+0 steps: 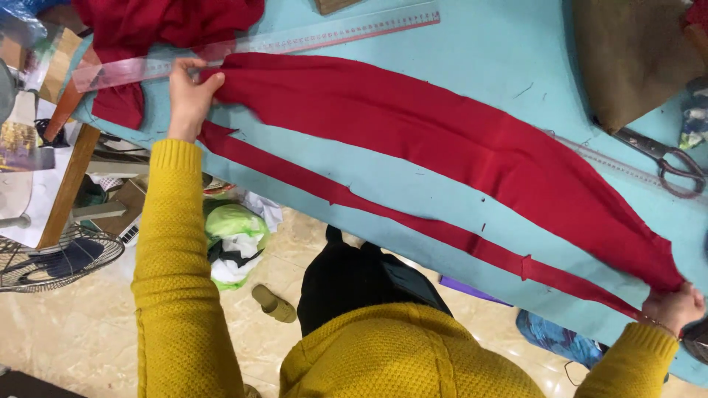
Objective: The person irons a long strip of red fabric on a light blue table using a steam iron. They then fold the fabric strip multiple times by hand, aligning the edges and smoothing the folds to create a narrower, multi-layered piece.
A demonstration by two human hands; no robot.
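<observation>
A long wide piece of red fabric (442, 140) lies stretched across the light blue table (501, 44). My left hand (189, 96) pinches its far left end, next to a clear plastic ruler (258, 46). Holding the fabric's other end at the lower right edge of the table is my right hand (672, 308). A narrow red strip (398, 214) lies along the table's near edge, beside the wide piece. Both arms wear yellow knit sleeves.
More bunched red cloth (147, 29) lies at the table's top left. Metal scissors (667, 162) and a brown fabric piece (634, 51) sit at the right. Below the table are a floor fan (51, 258), a green bag (232, 243) and a slipper (273, 302).
</observation>
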